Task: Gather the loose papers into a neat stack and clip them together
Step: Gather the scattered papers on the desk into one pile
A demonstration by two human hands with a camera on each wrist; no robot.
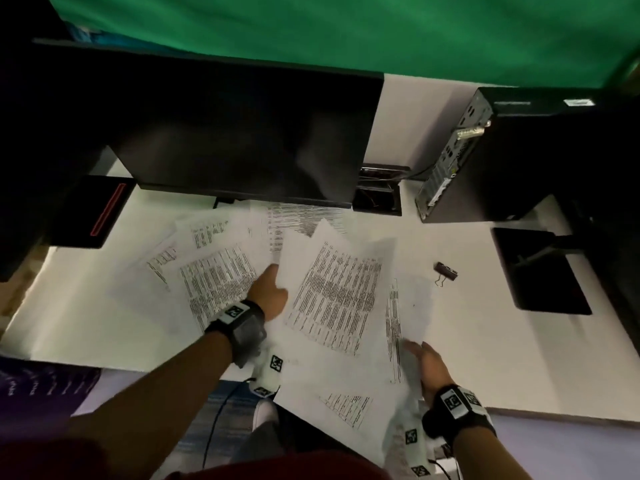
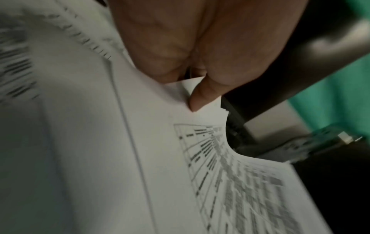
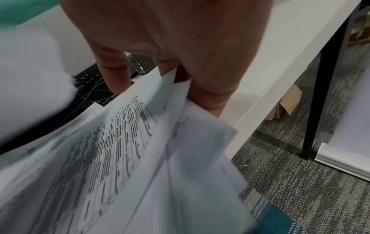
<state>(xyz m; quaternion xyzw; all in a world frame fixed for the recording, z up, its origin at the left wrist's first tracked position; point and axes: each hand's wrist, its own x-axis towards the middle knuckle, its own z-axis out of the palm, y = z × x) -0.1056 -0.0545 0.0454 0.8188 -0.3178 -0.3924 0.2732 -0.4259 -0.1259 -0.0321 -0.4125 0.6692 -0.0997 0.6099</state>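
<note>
Over on the left, a fan of loose papers [image 1: 207,268] lies spread on the white desk [image 1: 485,327], just in front of the dark monitor [image 1: 221,133]. Next, the left hand [image 1: 268,292] has hold of a printed sheet [image 1: 332,299] by its edge, and the left wrist view shows it plainly: thumb [image 2: 202,98] pressed onto the top of the corner, fingers tucked underneath, a proper pinch. That sheet is lifted and tilted over the middle of the desk, overlapping the pages below it. Moving right, the right hand [image 1: 429,365] grips the near edge of a small bunch of sheets [image 1: 405,320] (two or three, hard to count through the blur), with the thumb [image 3: 114,74] on top and the other fingers curled beneath. The bunch hangs out past the front edge of the desk. Further right, the black binder clip [image 1: 446,271] lies alone on the desk, well apart from both hands. Behind it stands a black computer tower [image 1: 512,157].
</note>
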